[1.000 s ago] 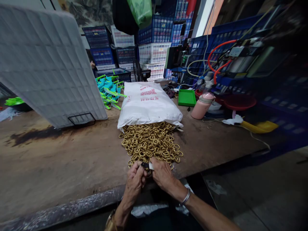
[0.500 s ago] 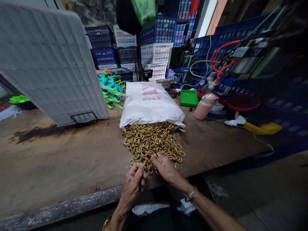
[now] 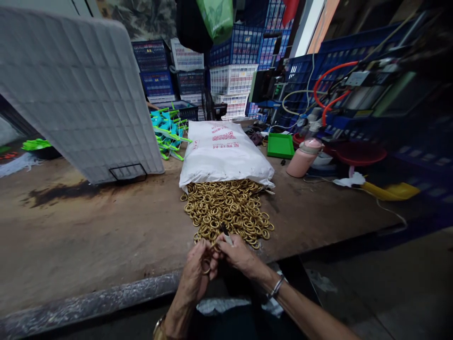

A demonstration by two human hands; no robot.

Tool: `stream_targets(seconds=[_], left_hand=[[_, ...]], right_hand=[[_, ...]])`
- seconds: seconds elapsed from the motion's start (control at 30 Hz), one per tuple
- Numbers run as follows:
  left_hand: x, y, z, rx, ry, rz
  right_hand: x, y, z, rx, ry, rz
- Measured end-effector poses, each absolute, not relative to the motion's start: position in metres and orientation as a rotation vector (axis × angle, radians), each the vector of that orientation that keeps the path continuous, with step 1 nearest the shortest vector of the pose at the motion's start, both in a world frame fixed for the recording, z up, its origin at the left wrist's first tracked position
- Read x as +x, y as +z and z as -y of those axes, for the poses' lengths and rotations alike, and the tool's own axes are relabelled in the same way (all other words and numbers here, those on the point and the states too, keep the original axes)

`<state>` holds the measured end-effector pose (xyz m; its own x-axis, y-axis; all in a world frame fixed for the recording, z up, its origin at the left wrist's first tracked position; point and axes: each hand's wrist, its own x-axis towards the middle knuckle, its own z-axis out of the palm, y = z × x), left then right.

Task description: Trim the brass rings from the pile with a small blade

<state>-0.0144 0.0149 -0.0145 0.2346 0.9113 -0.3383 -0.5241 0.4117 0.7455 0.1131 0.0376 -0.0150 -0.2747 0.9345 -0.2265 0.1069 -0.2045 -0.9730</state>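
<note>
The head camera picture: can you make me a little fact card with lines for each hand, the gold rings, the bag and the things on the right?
Left hand: the left hand has a gold ring at its fingers
Right hand: the right hand holds a small black-and-white item, close to the left hand
Rings: a pile of gold rings on the brown table
Bag: a white sack with red print, lying just behind the pile
On the right: a green tray and a pink bottle
</note>
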Motion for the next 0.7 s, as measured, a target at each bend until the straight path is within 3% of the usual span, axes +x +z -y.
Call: stream_targets(seconds=[0.27,0.7], left_hand=[[-0.0175,-0.0163,-0.0146,0.565,1.091,-0.937],[-0.0182,-0.0177,-0.0139,0.464,0.983,-0.852]], right_hand=[[0.1133,-0.0086,-0.0373,-1.355,0.994,1.766],[0.1117,-0.0079,-0.0376,-1.366,1.032,1.72]])
